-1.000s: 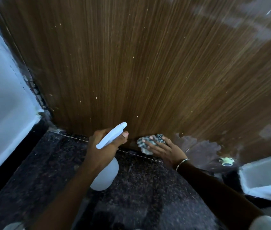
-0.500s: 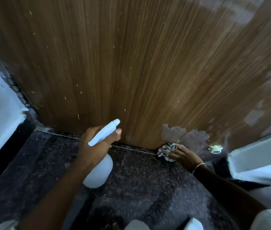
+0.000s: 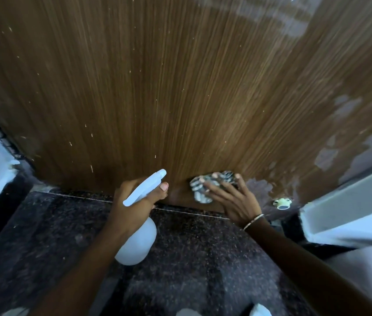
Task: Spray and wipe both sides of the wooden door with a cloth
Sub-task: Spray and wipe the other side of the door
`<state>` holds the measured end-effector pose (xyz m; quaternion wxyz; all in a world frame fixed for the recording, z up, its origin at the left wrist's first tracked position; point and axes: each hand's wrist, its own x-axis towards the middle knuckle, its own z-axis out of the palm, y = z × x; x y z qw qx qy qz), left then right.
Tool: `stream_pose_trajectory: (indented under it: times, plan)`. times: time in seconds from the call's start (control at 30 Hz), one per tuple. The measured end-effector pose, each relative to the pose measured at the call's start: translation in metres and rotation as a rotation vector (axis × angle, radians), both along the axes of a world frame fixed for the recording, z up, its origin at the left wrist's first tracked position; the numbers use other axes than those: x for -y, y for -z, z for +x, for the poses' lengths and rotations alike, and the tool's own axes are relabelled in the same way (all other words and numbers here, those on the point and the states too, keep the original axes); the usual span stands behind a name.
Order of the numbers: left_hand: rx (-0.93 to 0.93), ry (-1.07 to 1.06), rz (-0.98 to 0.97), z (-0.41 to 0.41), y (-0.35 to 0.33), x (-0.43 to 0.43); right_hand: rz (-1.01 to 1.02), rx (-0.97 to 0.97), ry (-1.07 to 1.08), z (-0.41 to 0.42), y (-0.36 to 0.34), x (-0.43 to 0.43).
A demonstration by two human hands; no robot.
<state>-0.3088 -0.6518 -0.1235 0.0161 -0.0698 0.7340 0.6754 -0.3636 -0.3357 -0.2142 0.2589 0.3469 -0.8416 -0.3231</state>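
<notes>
Cloth [image 3: 199, 194] slid left — half-hidden under right hand [image 3: 235, 201].

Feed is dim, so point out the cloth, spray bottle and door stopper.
cloth [image 3: 199, 197]: head view, bunched lower-left folds.
spray bottle [image 3: 137, 244]: head view, round white body.
door stopper [image 3: 282, 203]: head view, its round face.

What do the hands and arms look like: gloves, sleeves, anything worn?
Both bare: no gloves on left hand or right hand, no sleeves on the forearms in view. Only wear: a thin pale bracelet on the right wrist. Left wrist bare.
</notes>
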Motion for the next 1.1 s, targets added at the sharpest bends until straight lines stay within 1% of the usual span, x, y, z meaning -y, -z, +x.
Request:
stream_pose_trajectory:
  times: [0.07,0.13,0.2,0.27,0.33,0.43,0.5,0.57,0.67,0.73,0.8,0.87,0.97,1.03,1.1]
  plan:
    - [-0.003,0.001,-0.003,-0.001,0.0,-0.004,-0.187,-0.12,0.028,-0.001,-0.03,-0.001]
    - [-0.024,0.012,-0.013,-0.002,-0.001,-0.008,-0.329,-0.177,0.049,-0.004,-0.045,0.007]
    - [-0.05,0.027,-0.023,-0.003,-0.004,-0.012,-0.409,-0.186,0.053,-0.007,-0.04,0.015]
    - [-0.044,0.028,-0.011,-0.004,-0.005,-0.015,-0.436,-0.142,0.051,-0.009,-0.021,0.017]
    - [-0.021,0.021,0.009,-0.005,-0.005,-0.016,-0.322,-0.064,0.043,-0.011,0.011,0.008]
    - [-0.031,0.029,0.007,-0.004,-0.003,-0.016,-0.008,0.104,0.031,-0.011,0.059,-0.015]
    - [-0.036,0.031,-0.01,-0.003,0.0,-0.016,0.114,0.163,0.04,-0.006,0.077,-0.023]
    - [-0.027,0.027,-0.023,-0.003,0.003,-0.016,0.156,0.206,0.038,0.001,0.087,-0.024]
    - [-0.019,0.023,-0.029,-0.003,0.002,-0.017,0.151,0.262,0.047,0.007,0.09,-0.022]
    - [-0.025,0.037,-0.033,-0.002,0.0,-0.018,0.1,0.328,0.093,0.011,0.082,-0.022]
    - [-0.027,0.051,-0.033,-0.002,-0.001,-0.02,0.055,0.317,0.119,0.013,0.059,-0.024]
    - [-0.03,0.061,-0.04,-0.003,0.0,-0.023,-0.073,0.167,0.11,0.014,0.02,-0.024]
    - [-0.03,0.07,-0.03,-0.002,-0.002,-0.033,-0.356,-0.044,0.132,0.013,-0.038,-0.024]
    - [-0.02,0.072,-0.01,-0.002,-0.005,-0.04,-0.489,-0.107,0.135,0.012,-0.06,-0.023]
    - [-0.017,0.091,0.016,-0.002,-0.009,-0.046,-0.536,-0.109,0.14,0.013,-0.062,-0.021]
